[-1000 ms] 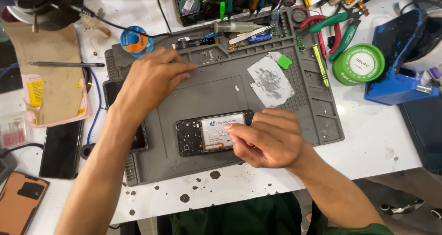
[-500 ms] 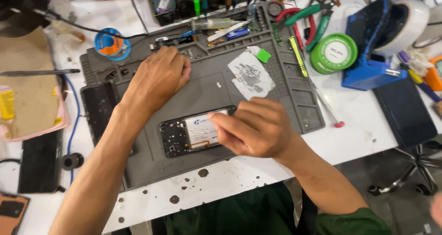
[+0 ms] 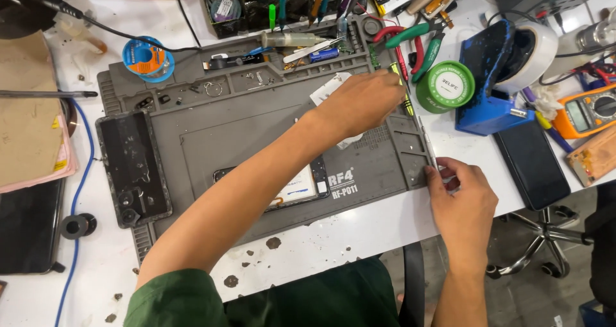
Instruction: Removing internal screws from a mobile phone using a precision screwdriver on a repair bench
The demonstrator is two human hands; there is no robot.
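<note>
the left hand (image 3: 362, 101) reaches across the grey work mat (image 3: 256, 122) to its far right part. its fingers are bent and close together, and the tips touch a thin yellow-green tool (image 3: 403, 91) that lies there; you cannot tell if they pinch it yet. under this hand lies a white scrap of paper (image 3: 330, 88). the right hand (image 3: 461, 202) is at the near right corner of the mat, on the white table (image 3: 333, 237). its fingers curl around the near end of a thin silver tool (image 3: 426, 144) that lies along the right edge of the mat. the open phone (image 3: 301, 187) lies flat in the middle of the mat, near the person. the left arm crosses over it, so only part shows: a dark frame with a white and blue patch inside. no hand touches it. on the left side of the mat lies a dark phone back cover (image 3: 133, 167), scratched and dusty. to the right of the mat stands a green round roll (image 3: 444, 86), and next to it a blue holder (image 3: 491, 83). pliers with green and red handles (image 3: 417, 38) lie far off, past the left hand. a black phone (image 3: 531, 163) lies on the table to the right, face down.
</note>
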